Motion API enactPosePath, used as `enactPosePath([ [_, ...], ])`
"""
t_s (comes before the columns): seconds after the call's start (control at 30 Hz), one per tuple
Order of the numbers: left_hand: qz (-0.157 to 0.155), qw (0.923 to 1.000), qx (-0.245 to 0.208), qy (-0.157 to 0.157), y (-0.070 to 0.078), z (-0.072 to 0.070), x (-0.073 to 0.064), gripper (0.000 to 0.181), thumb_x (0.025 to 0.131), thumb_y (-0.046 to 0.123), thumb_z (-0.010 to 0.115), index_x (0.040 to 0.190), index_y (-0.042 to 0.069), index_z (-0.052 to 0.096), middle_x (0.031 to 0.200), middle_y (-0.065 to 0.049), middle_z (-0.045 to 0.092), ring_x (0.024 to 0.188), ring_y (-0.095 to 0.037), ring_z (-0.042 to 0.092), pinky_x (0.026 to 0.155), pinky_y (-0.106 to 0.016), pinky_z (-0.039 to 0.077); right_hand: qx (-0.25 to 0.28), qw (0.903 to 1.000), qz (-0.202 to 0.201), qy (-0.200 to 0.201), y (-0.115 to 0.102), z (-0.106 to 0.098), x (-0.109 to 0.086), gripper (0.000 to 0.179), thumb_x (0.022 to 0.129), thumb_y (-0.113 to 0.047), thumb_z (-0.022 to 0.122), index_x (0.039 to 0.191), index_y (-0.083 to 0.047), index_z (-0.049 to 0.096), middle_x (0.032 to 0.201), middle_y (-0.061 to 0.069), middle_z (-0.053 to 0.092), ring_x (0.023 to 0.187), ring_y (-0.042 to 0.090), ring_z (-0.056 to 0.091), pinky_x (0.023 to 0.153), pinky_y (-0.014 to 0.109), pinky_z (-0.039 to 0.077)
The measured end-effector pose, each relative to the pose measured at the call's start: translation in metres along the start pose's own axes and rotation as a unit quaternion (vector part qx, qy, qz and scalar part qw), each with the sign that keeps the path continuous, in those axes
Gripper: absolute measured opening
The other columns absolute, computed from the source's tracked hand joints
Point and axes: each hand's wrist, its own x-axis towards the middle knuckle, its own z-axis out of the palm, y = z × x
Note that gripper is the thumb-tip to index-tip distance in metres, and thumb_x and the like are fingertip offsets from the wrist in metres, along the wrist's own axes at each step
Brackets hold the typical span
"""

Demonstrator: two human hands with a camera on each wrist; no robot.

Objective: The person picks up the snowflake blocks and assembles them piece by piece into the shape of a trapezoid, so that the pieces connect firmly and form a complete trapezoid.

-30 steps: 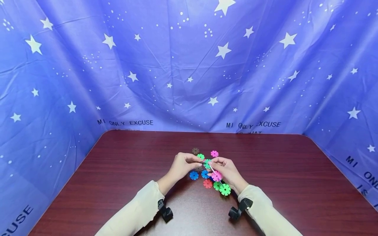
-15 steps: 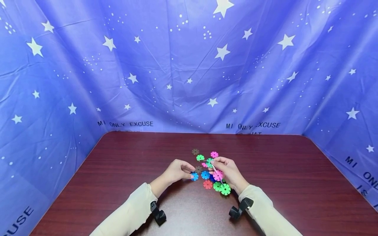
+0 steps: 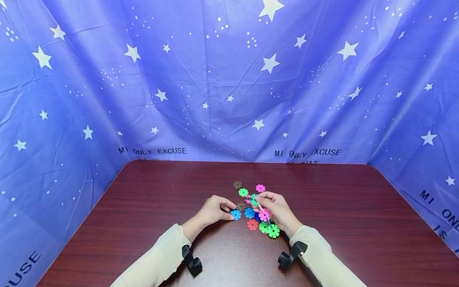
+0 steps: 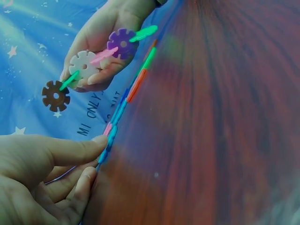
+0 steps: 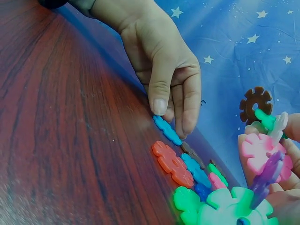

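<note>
Six notched plastic discs (image 4: 104,55), brown, green, white, pink, purple and green, are linked together, held by the right hand (image 3: 279,208). At left, the left hand (image 3: 214,209), its grip narrow, pinches a light-blue notched plastic disc (image 3: 236,215) on the dark-red wood-grained worktop (image 3: 143,199). Linking looks partly done: several coloured discs (image 3: 252,228) lie loose between the hands.

Left fingers (image 5: 191,103) bent, right fingers (image 3: 267,194) curled
</note>
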Motion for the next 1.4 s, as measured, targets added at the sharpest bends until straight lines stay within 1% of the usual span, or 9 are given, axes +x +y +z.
enactPosePath([
  [0.23, 0.013, 0.9998, 0.014, 0.012, 0.002, 0.002, -0.002, 0.024, 0.068, 0.000, 0.081, 0.091, 0.003, 0.074, 0.085, -0.005, 0.070, 0.076, -0.011, 0.058, 0.065, -0.022, 0.050, -0.002, 1.0000, -0.002, -0.002, 0.001, 0.000, 0.000, 0.013, 0.091, -0.004, 0.057, 0.081, -0.011, 0.061, 0.069, -0.003, 0.062, 0.069, 0.013, 0.067, 0.072, 0.030, 0.056],
  [0.4, 0.022, 0.9993, 0.027, -0.011, 0.003, 0.002, -0.003, 0.027, 0.068, -0.001, 0.081, 0.093, 0.004, 0.073, 0.088, -0.003, 0.069, 0.079, -0.011, 0.057, 0.068, -0.022, 0.050, -0.001, 1.0000, 0.002, 0.000, 0.001, 0.000, 0.000, 0.012, 0.090, -0.003, 0.057, 0.081, -0.010, 0.061, 0.074, -0.002, 0.066, 0.068, 0.012, 0.067, 0.071, 0.029, 0.056],
  [0.53, 0.025, 0.9989, 0.028, -0.027, 0.004, 0.001, -0.003, 0.028, 0.068, -0.003, 0.081, 0.093, 0.004, 0.072, 0.085, -0.001, 0.067, 0.079, -0.012, 0.055, 0.068, -0.023, 0.049, -0.001, 1.0000, 0.000, -0.003, 0.002, 0.000, 0.000, 0.012, 0.090, -0.003, 0.058, 0.081, -0.011, 0.061, 0.074, -0.001, 0.068, 0.068, 0.012, 0.067, 0.070, 0.028, 0.056],
  [0.73, 0.019, 0.9995, -0.002, -0.024, 0.002, -0.002, -0.003, 0.022, 0.070, -0.004, 0.078, 0.089, 0.003, 0.071, 0.082, -0.001, 0.065, 0.075, -0.010, 0.056, 0.064, -0.022, 0.050, -0.003, 1.0000, -0.005, -0.003, 0.002, 0.000, -0.001, 0.012, 0.090, -0.002, 0.057, 0.082, -0.011, 0.061, 0.074, -0.003, 0.067, 0.067, 0.011, 0.067, 0.069, 0.025, 0.056],
  [0.97, 0.007, 0.9979, -0.060, -0.025, 0.004, -0.004, -0.002, 0.011, 0.077, -0.005, 0.072, 0.085, 0.000, 0.068, 0.073, -0.003, 0.062, 0.066, -0.011, 0.056, 0.051, -0.026, 0.048, 0.002, 1.0000, -0.006, 0.001, 0.001, 0.000, -0.002, 0.013, 0.090, 0.000, 0.057, 0.083, -0.009, 0.061, 0.074, -0.003, 0.066, 0.067, 0.011, 0.067, 0.069, 0.025, 0.056],
  [1.07, 0.006, 0.9962, -0.085, -0.017, 0.006, -0.005, 0.000, 0.009, 0.079, -0.004, 0.070, 0.087, -0.003, 0.068, 0.073, -0.003, 0.062, 0.063, -0.011, 0.056, 0.051, -0.026, 0.048, 0.001, 1.0000, -0.007, 0.005, 0.002, -0.001, -0.001, 0.013, 0.090, 0.001, 0.056, 0.083, -0.009, 0.060, 0.074, -0.003, 0.066, 0.067, 0.010, 0.066, 0.069, 0.025, 0.056],
  [1.13, 0.006, 0.9940, -0.109, -0.004, 0.009, -0.005, 0.003, 0.010, 0.080, -0.003, 0.068, 0.090, -0.005, 0.068, 0.074, -0.004, 0.064, 0.062, -0.013, 0.057, 0.052, -0.028, 0.051, 0.000, 0.9999, -0.007, 0.007, 0.002, -0.001, -0.001, 0.013, 0.090, 0.000, 0.056, 0.083, -0.009, 0.060, 0.074, -0.003, 0.066, 0.066, 0.010, 0.066, 0.069, 0.024, 0.055],
  [1.33, -0.017, 0.9817, -0.177, 0.068, 0.016, -0.006, 0.009, 0.018, 0.083, 0.005, 0.068, 0.098, -0.005, 0.067, 0.079, -0.009, 0.068, 0.069, -0.026, 0.067, 0.060, -0.039, 0.056, -0.004, 0.9999, -0.001, 0.010, 0.003, -0.002, 0.001, 0.012, 0.091, 0.000, 0.056, 0.084, -0.009, 0.060, 0.074, -0.003, 0.067, 0.065, 0.010, 0.066, 0.068, 0.024, 0.055],
  [1.4, -0.022, 0.9783, -0.188, 0.084, 0.026, -0.009, 0.007, 0.019, 0.084, 0.004, 0.067, 0.099, -0.006, 0.066, 0.081, -0.010, 0.068, 0.070, -0.026, 0.067, 0.064, -0.044, 0.056, -0.004, 1.0000, -0.001, 0.007, 0.003, -0.002, 0.001, 0.012, 0.091, -0.001, 0.056, 0.084, -0.009, 0.060, 0.074, -0.003, 0.067, 0.065, 0.009, 0.066, 0.068, 0.024, 0.055],
])
